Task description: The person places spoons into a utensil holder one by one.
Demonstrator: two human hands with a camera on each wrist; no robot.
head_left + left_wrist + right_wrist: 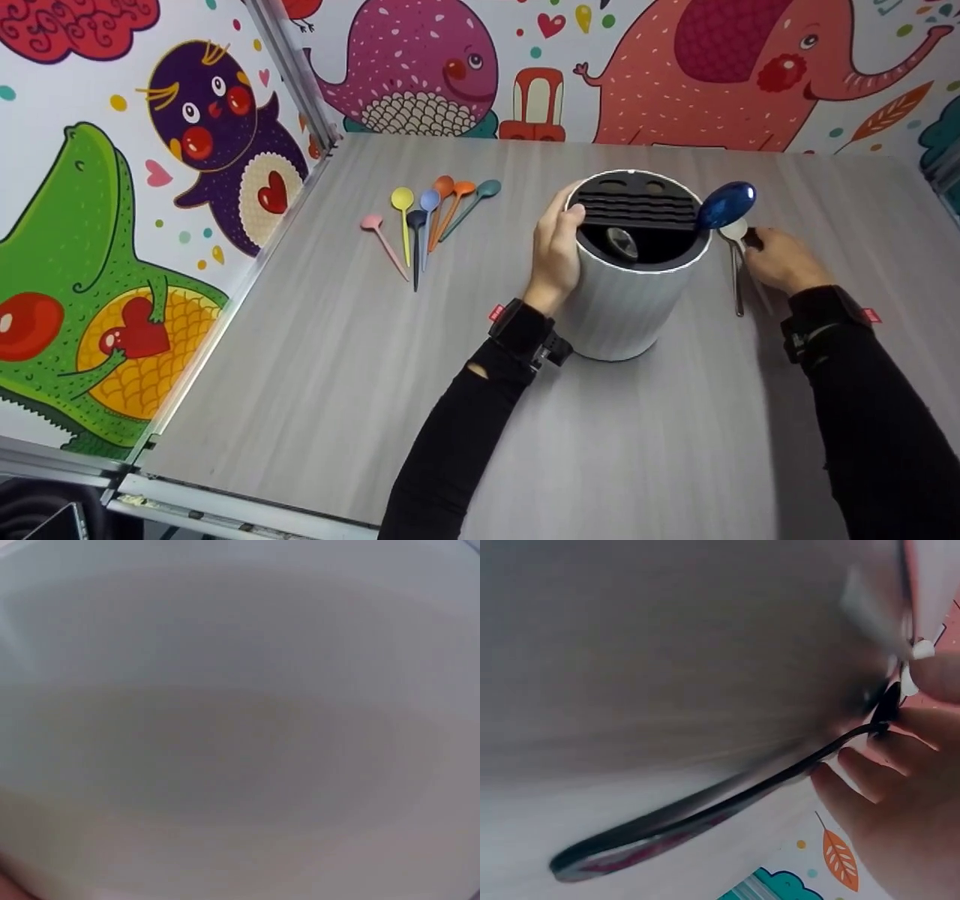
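Note:
My left hand (556,251) grips the left side of a pale grey cylindrical utensil holder (626,307), thumb up at its rim. Its black top has a slotted half and an open compartment where a metallic spoon bowl (621,244) shows. A shiny blue spoon (727,205) overlaps the right rim in the head view. Just right of the holder, my right hand (784,259) pinches spoons, one with a white bowl (733,228). The right wrist view shows a long dark spoon handle (727,806) along the fingertips. The holder's wall (240,727) fills the left wrist view.
Several small coloured spoons lie fanned out on the table (315,375) at the left, among them a yellow spoon (403,202), a pink spoon (373,223) and a teal spoon (487,189). Cartoon-printed walls (570,45) stand behind and at the left.

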